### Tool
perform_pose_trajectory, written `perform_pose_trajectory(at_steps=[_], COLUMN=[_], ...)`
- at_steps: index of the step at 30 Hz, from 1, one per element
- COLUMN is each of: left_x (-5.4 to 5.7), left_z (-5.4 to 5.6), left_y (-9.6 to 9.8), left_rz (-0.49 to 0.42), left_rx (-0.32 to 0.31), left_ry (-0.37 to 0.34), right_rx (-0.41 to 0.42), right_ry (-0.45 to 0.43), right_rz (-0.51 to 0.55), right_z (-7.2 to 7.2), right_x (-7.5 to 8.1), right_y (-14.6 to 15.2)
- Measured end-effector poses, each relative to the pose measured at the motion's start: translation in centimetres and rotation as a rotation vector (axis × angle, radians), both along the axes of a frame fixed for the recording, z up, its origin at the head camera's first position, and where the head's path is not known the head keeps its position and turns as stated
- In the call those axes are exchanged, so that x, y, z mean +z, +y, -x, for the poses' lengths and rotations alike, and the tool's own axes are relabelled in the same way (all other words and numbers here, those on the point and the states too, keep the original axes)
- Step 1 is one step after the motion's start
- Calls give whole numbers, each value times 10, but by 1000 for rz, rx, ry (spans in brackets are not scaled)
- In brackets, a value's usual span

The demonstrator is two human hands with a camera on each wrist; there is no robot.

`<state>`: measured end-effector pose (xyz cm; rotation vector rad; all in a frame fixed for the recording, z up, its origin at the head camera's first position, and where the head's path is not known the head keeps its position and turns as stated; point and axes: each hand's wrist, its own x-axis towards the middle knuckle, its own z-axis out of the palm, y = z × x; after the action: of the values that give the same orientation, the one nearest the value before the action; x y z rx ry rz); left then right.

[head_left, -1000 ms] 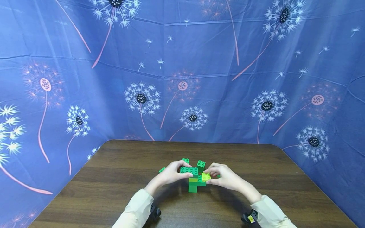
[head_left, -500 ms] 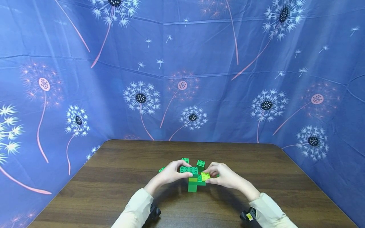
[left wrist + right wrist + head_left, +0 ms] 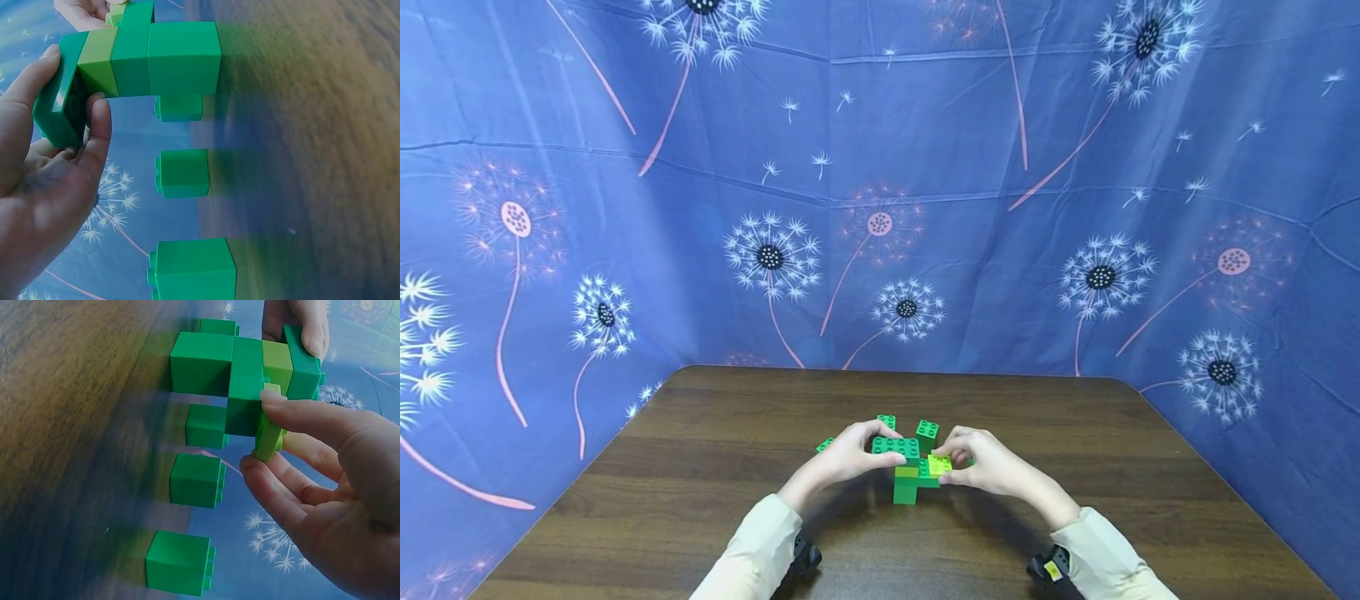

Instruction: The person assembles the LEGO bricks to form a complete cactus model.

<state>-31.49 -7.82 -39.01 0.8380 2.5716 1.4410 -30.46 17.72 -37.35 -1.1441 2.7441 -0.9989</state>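
Note:
A small tower of green toy building blocks [image 3: 905, 495] stands in the middle of the table, with a lime block [image 3: 99, 61] partway up. My left hand [image 3: 850, 458] grips the long green top block [image 3: 895, 448], thumb on one side and fingers beneath its overhang. At the tower's right, my right hand [image 3: 988, 463] pinches a thin lime block [image 3: 269, 431] between thumb and fingers. That piece sits against the studded side of a green block [image 3: 245, 384] jutting from the tower; whether it is pressed fully down I cannot tell.
Several loose green blocks stand on the wooden table [image 3: 745, 442] behind the tower, among them one at the back right [image 3: 927, 430] and one at the back left [image 3: 886, 420]. Another block [image 3: 825, 444] shows beyond the left hand. A blue dandelion-print cloth [image 3: 985, 292] hangs behind.

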Motion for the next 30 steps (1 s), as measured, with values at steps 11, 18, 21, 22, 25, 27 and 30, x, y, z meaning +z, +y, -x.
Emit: perform_pose_trajectory(at_steps=[11, 18, 21, 22, 25, 27, 30], left_x=[1, 3, 2, 2, 2, 1, 1], left_z=[-1, -2, -2, -2, -2, -2, -2], left_y=[1, 1, 1, 1, 2, 2, 3], left_rz=[10, 1, -2, -2, -13, -21, -24], left_rx=[-1, -16, -18, -18, -18, -20, -25], left_ry=[0, -13, -20, -23, -37, -46, -60], right_rx=[-17, -20, -20, -21, -21, -24, -25], right_ry=[5, -17, -23, -25, -26, -29, -37], right_rz=[17, 37, 37, 36, 41, 48, 62], right_z=[-1, -2, -2, -2, -1, -1, 0], right_x=[-4, -5, -5, -5, -6, -7, -9], right_y=[1, 2, 2, 2, 2, 3, 3])
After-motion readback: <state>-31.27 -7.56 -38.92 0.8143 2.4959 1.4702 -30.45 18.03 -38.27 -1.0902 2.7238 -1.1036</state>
